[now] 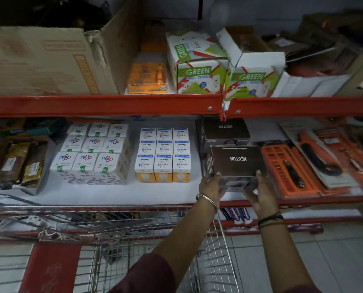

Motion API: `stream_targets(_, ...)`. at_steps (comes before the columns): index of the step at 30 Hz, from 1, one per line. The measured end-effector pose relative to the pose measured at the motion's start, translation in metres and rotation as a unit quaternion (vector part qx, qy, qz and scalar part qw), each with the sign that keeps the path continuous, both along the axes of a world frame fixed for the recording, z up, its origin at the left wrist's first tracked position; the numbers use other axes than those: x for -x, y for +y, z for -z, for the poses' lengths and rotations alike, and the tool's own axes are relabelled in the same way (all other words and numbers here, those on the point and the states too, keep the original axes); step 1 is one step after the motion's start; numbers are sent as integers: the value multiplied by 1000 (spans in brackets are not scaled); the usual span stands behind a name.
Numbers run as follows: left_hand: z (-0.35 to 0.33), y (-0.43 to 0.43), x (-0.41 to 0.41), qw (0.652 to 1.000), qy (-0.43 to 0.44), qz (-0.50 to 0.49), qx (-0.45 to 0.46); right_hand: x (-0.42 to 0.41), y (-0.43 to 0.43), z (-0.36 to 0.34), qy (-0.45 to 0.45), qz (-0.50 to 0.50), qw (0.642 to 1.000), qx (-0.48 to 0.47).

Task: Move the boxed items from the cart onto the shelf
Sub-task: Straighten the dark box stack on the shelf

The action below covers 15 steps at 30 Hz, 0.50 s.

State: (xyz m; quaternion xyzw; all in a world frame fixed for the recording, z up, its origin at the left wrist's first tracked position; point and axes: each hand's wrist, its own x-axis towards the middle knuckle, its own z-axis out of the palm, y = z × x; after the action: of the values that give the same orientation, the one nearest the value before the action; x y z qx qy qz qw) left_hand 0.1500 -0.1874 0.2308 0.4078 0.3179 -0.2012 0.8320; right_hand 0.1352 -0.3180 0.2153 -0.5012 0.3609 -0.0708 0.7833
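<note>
At the shelf's front edge, a dark boxed item is going into place with both hands on it.

Nearest, the wire cart (pixel 159 250) stands just below the shelf (pixel 104 197); the part of its basket that shows holds no box I can make out, though the arms and the frame edge hide much of it, so what is left to move cannot be told. Above it, the left hand (pixel 211 187) pinches the near left corner of the dark Neuton box (pixel 237 161), and the right hand (pixel 260 195) presses its near right end, so each grip is closed on the box. The box sits at the shelf's lip, tilted, not yet pushed back. Behind it a second Neuton box (pixel 225 132) already rests deeper in, beside the white bulb boxes (pixel 162 153), so the stocking looks partly done.
</note>
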Motion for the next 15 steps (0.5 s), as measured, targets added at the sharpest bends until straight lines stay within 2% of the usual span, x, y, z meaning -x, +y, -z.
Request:
stream_targets(3,1,2,-7,999,-17,-36,-11,-10,-1,1,-4,39,998,-57)
stream_targets(7,4,4,-18,998,-14,-55,-36,-23,0,3,-18,34,998,-40)
stream_targets(9,11,6,-26,996,-31,-22,-81,-28,-1,6,-18,39,998,-47)
stream_targets(11,21,6,-30,981,-60,58,-178,-30,1,7,0,35,999,-35)
stream_targets(13,16,5,-22,950,-97,68,-288,-27,5,8,56,27,995,78)
stream_targets(14,12,5,-17,925,-141,48,-350,-25,8,8,68,20,980,183)
stream_targets(15,7,5,-10,879,-201,55,-429,-21,11,8,57,0,951,304)
